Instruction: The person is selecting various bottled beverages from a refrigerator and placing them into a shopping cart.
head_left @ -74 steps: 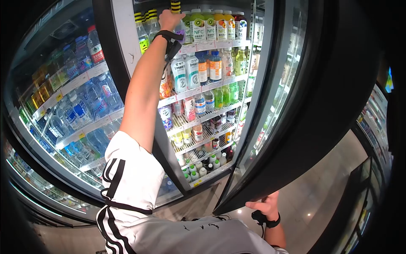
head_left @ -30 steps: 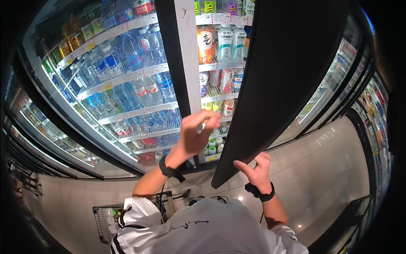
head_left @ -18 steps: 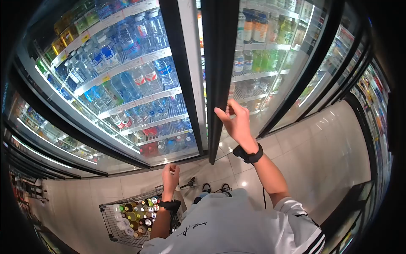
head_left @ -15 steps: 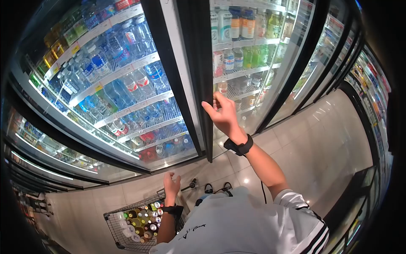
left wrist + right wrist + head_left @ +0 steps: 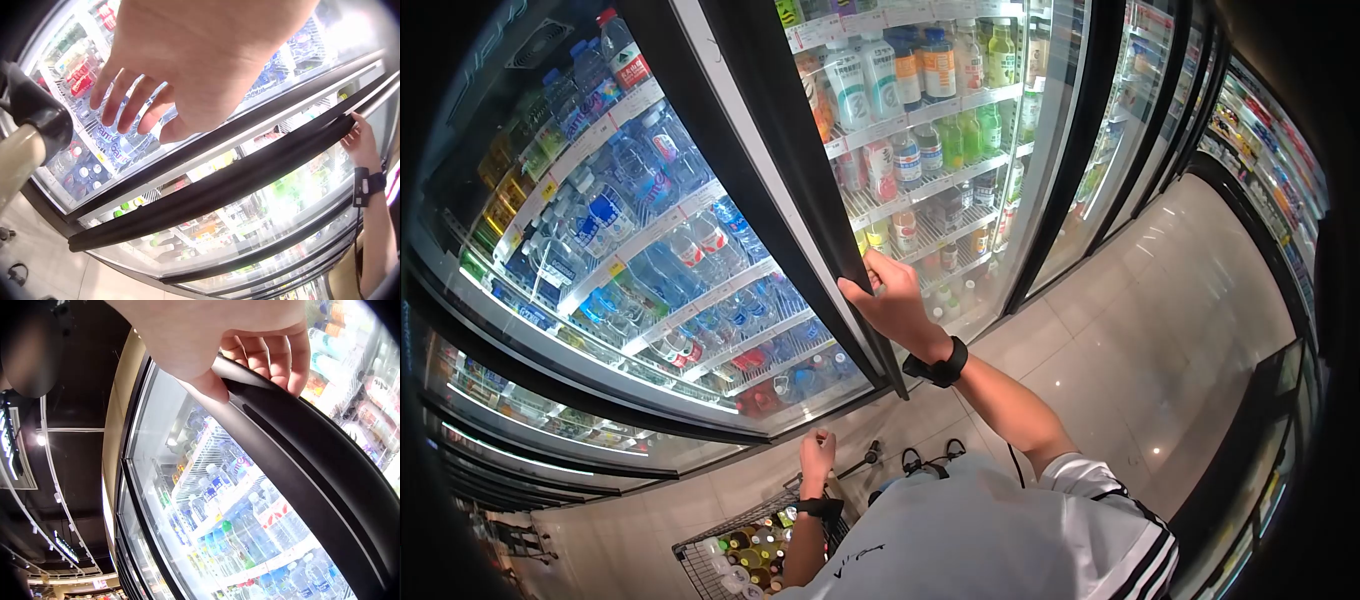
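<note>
Swung almost shut since half a second ago, the fridge door (image 5: 795, 170) now lies close against its frame, and the right hand (image 5: 895, 305) has travelled with it. That hand's fingers (image 5: 275, 359) curl over the door's black edge, thumb tucked beneath, a grip that suits steering the heavy panel rather than letting it slam. The door sits at the centre of the head view, running from the top of the frame down to the floor, with the right hand low on its edge.

The left hand (image 5: 817, 455), up on the top shelf 2.5 seconds ago, now hangs low over the shopping cart (image 5: 730, 560). Its fingers (image 5: 128, 103) are loosely curled and hold nothing, and the cart handle (image 5: 34, 122) stands just beside them, apart from the palm. The cart waits close to the person's body, within easy reach of that free hand, and is packed with bottles and cans.

Behind the glass, juice and tea bottles (image 5: 900, 70) stand in rows on wire shelves with price strips along the front. The neighbouring cabinet to the left holds water bottles (image 5: 650, 230), likewise lined up facing outward. A black strap (image 5: 940, 368) circles the right wrist.

Pale, glossy floor tiles (image 5: 1160, 330) reflect the cabinet lights. More lit coolers curve away down both sides of the aisle, under a dark ceiling with small lamps, seen in the right wrist view.
</note>
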`<state>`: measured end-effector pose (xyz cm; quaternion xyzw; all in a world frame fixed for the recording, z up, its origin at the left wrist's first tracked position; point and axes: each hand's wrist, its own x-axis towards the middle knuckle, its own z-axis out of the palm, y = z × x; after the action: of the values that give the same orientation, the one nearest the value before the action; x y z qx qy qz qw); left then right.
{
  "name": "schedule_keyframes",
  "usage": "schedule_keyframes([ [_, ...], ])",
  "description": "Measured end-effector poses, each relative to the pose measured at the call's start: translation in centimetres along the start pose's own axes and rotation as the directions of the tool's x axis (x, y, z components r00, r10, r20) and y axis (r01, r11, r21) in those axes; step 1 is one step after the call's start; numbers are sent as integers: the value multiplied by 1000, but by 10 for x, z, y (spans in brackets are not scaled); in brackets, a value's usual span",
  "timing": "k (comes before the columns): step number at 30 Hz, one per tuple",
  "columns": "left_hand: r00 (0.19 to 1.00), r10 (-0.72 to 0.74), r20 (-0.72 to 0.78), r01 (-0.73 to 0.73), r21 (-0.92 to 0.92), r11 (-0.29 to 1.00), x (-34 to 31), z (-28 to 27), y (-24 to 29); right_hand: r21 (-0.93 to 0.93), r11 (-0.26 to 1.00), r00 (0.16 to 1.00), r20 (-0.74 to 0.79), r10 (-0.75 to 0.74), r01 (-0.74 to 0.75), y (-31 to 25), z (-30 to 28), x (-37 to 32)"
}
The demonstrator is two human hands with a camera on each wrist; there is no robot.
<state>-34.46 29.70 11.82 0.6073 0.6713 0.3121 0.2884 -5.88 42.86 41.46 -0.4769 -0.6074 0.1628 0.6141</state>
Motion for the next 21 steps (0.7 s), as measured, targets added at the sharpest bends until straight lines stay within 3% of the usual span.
schedule_keyframes([
  [2,998,-35,47,32,64,997,13,0,7,-35,987,987,-18,-159,158,7,-6,-9],
  [8,996,0,94,-12,122,992,17,10,5,-176,970,978,149,-144,170,31,-18,-29],
  [12,989,85,120,-93,64,994,18,15,19,-172,963,975,117,-190,208,28,-10,-27],
  [21,990,100,99,-101,-2,995,18,24,21,-91,996,992,127,23,-12,29,-11,-43],
])
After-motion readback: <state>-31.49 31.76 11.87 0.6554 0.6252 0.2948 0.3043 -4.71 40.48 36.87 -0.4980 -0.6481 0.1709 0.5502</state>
